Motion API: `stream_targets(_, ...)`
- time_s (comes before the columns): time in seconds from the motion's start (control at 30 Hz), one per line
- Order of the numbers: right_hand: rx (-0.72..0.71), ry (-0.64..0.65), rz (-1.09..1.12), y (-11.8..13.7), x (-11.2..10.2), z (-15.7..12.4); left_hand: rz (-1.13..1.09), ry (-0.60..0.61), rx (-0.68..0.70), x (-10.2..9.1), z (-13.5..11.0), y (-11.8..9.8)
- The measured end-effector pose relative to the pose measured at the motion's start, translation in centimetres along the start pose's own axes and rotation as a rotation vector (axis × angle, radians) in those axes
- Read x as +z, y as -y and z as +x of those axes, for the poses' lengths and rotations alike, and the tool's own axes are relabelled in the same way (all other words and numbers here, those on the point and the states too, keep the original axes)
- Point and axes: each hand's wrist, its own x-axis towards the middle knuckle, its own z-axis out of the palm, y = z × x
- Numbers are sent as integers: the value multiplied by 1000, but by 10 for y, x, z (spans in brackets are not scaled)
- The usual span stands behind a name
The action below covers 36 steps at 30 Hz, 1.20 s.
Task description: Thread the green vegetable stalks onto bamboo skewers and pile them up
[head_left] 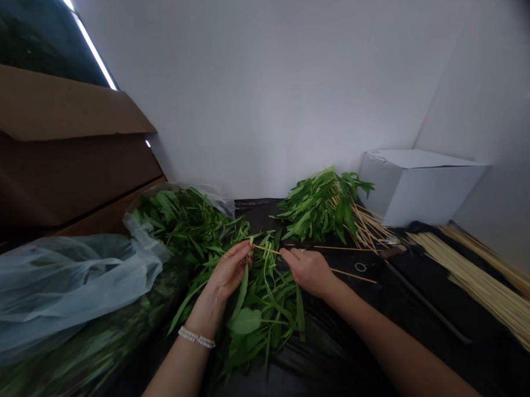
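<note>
My left hand (233, 268) is closed in a pinch on a green leafy stem (251, 240), whose long leaf hangs below the fingers. In my right hand (308, 269) is a thin wooden skewer (267, 250). Its left end meets the stem at my left fingertips; whether it has pierced the stem is too small to tell. The skewer's other end appears to stick out behind my right hand. Loose leafy stems (269, 320) lie beneath both hands. Beyond my right hand rests a pile of greens (320, 205) with skewers (365, 224) fanning out of it.
A clear plastic bag (72, 292) and a heap of greens (183, 219) lie on the left, by a cardboard box (68, 176). On the right are bundled wooden sticks (485, 289), a dark flat object (428, 285), a small ring (360, 267) and a white box (425, 184).
</note>
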Motion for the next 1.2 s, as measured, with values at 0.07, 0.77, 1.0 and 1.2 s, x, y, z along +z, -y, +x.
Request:
stream_targets(0.07,0,8,-1,0,0,0,1,-11,6,0,0,0)
stream_targets(0.77,18,81,3,3,1,-1,135,-45,136,2,0,1)
stream_targets(1.0,14,72,5,3,0,0,182,-32,118,1,-2,2)
stream_targets(1.2,15,80,12,4,-1,-1,213,-17,120,0,-2,2)
